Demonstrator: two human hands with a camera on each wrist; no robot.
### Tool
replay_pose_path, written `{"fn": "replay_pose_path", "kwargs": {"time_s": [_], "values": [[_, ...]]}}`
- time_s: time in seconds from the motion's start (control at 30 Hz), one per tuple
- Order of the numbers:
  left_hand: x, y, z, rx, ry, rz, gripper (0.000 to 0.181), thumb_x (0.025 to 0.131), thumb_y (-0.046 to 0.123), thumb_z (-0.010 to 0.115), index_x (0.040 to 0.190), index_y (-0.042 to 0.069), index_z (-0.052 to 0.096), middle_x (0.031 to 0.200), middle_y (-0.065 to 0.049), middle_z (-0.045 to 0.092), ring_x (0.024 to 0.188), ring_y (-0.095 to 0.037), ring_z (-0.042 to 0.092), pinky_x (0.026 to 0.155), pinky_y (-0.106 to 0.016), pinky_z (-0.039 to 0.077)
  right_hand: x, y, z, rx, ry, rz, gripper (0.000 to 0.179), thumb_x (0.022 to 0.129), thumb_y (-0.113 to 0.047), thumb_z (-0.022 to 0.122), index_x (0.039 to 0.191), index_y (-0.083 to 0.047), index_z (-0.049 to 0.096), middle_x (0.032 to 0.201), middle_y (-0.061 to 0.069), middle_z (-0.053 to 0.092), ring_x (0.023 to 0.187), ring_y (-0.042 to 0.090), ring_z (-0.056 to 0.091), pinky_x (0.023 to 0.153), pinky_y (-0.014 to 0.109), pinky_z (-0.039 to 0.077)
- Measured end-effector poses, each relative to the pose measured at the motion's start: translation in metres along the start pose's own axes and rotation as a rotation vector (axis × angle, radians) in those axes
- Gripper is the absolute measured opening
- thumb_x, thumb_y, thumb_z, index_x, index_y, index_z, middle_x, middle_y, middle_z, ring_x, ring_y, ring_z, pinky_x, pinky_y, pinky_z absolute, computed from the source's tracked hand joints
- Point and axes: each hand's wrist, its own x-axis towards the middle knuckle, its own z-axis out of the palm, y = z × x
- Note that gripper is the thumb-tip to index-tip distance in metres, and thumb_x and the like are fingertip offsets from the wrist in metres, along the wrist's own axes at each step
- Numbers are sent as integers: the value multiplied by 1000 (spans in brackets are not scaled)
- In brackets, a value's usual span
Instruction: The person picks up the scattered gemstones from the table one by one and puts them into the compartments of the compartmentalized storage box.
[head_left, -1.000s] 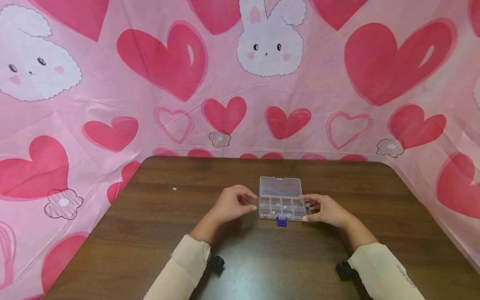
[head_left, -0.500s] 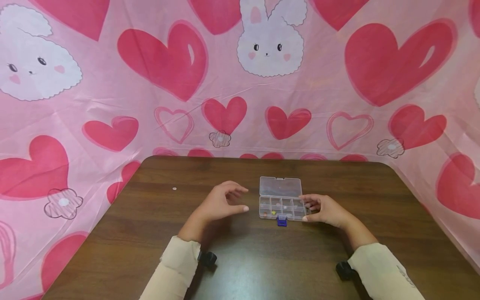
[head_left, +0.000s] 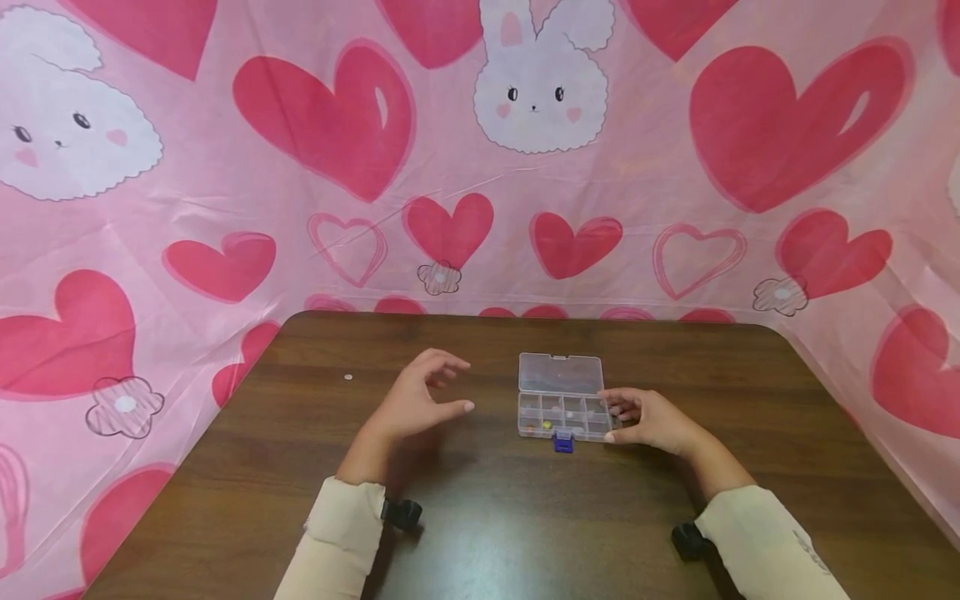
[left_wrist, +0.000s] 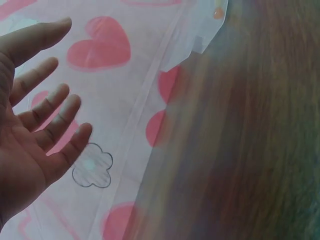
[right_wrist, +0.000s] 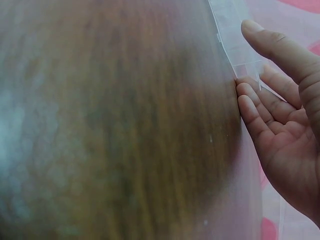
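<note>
A clear plastic compartment box (head_left: pixel 585 436) lies on the table with its lid (head_left: pixel 560 374) folded back. Small beads, a yellow one (head_left: pixel 547 425) among them, sit in its compartments, and a blue latch (head_left: pixel 563 442) hangs from its front edge. My right hand (head_left: pixel 652 423) holds the box's right end, thumb at the front corner and fingers towards the back. In the right wrist view that end of the box (right_wrist: pixel 240 42) lies between thumb and fingers. To the left of the box, my left hand (head_left: pixel 412 396) hovers with fingers spread and nothing in them.
A tiny white round piece (head_left: pixel 348 377) lies on the brown wooden table (head_left: pixel 510 533), left of my left hand. A pink cloth (head_left: pixel 637 167) printed with hearts and rabbits hangs behind and beside the table. Both wrists carry small black cameras.
My left hand has drawn away from the box to the left and its fingers have spread wider. The right hand and the box have stayed in place.
</note>
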Motion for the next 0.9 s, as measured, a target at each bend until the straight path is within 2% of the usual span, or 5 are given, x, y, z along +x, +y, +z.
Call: {"fn": "replay_pose_path", "kwargs": {"time_s": [0.23,0.4,0.63,0.8,0.9], "values": [[-3,-3,-11,-21,71,-36,48,69,13,90,112,11,67,113,-5,59,102,-29,58,87,-48,51,1,1,1,7,5,-7,65,76,-18,85,130,4,57,118,17,62,102,27,58,87,31,51],[-4,-2,-20,5,100,-86,48,71,8,88,113,6,67,114,-13,59,102,-31,58,86,-51,50,-1,2,1,5,13,-13,65,75,-18,86,129,4,57,118,17,63,102,27,59,86,29,51],[-13,27,-43,40,127,-121,44,75,3,83,115,-2,64,112,-17,60,99,-33,61,80,-41,54,-1,1,0,1,18,-10,65,75,-18,86,129,4,58,116,16,63,101,28,59,86,29,51],[-17,17,-54,6,182,-115,44,75,0,82,114,-5,64,110,-22,60,99,-38,60,85,-54,50,0,1,0,3,12,-1,65,75,-18,86,129,4,57,117,16,63,101,27,58,87,32,51],[-20,9,-60,-23,212,-142,44,75,-1,82,115,-5,64,110,-22,60,100,-40,60,90,-59,47,0,1,1,-1,11,-5,65,75,-18,86,129,5,57,117,17,63,101,27,59,87,34,51]]}}
